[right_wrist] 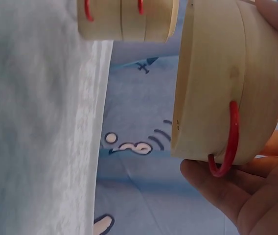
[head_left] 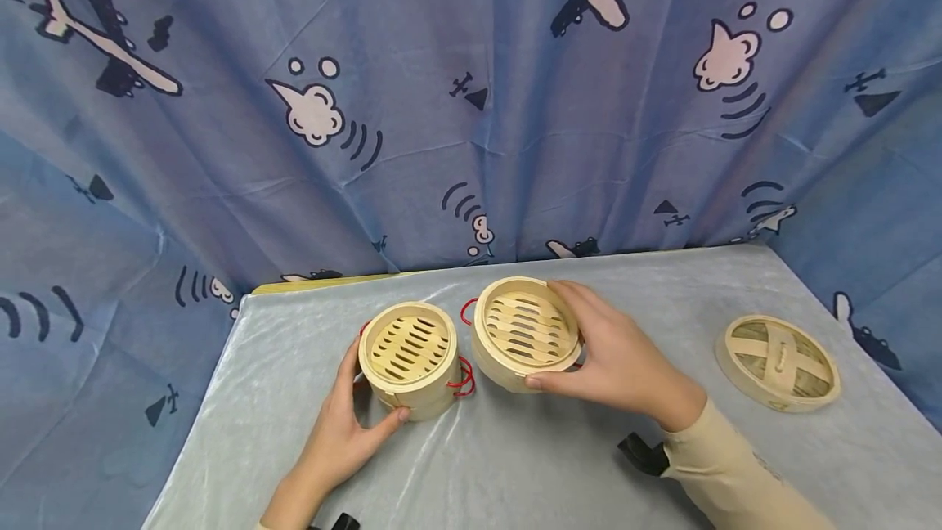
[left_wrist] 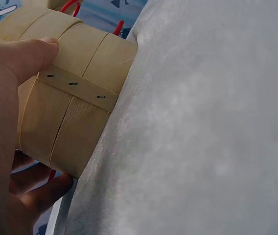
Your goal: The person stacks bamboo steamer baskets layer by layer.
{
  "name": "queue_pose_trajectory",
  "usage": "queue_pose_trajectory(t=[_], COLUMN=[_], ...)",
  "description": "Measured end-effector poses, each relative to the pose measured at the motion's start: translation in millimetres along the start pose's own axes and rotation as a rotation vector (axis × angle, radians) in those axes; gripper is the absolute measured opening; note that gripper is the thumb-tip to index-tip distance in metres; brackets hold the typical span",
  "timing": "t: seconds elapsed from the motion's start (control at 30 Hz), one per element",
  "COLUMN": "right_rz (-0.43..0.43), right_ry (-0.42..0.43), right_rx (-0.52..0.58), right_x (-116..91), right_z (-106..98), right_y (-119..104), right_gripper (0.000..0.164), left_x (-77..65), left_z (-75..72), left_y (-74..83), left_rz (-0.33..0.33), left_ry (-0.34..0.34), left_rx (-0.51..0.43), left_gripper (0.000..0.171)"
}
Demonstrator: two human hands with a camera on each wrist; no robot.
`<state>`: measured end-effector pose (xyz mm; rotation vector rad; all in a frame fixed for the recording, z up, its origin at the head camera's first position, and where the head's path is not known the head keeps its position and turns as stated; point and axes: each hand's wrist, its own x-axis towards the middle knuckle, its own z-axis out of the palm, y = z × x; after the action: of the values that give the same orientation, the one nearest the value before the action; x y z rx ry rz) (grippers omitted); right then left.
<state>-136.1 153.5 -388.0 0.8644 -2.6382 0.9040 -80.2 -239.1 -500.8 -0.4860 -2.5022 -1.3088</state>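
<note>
In the head view, my left hand [head_left: 334,432] grips a small bamboo steamer stack [head_left: 423,403] with red cord handles, thumb at its near side and fingers round the left. The stack stands upright on the cloth; two handles on one side suggest two tiers. To its right, my right hand [head_left: 614,354] holds a bamboo steamer basket [head_left: 508,370] by the rim, thumb in front and fingers behind. The right wrist view shows this held basket [right_wrist: 212,83] raised off the cloth, with one red handle [right_wrist: 233,132] visible. Both slatted floors face up with nothing on them.
A round bamboo lid [head_left: 780,362] with crossed strips lies at the right of the table. Pale grey cloth [head_left: 500,464] covers the table. Behind and at the sides hangs a blue curtain [head_left: 412,105] printed with planes and clouds.
</note>
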Motion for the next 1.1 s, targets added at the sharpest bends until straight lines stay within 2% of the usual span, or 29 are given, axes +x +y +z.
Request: queue_pose_trajectory(t=[0.53, 1.1], right_rz=[-0.072, -0.098], right_ry=[-0.031, -0.076], right_rx=[0.031, 0.027], right_x=[25.2, 44.4], right_z=[14.8, 34.3], right_y=[-21.8, -38.4], right_gripper=[0.114, 0.118], left_x=[1.1, 1.7], left_z=[-2.1, -2.5], left_y=[0.5, 0.1], left_rz=[0.004, 0.004], left_ry=[-0.005, -0.013], left_rx=[0.007, 0.013], left_gripper=[0.127, 0.127])
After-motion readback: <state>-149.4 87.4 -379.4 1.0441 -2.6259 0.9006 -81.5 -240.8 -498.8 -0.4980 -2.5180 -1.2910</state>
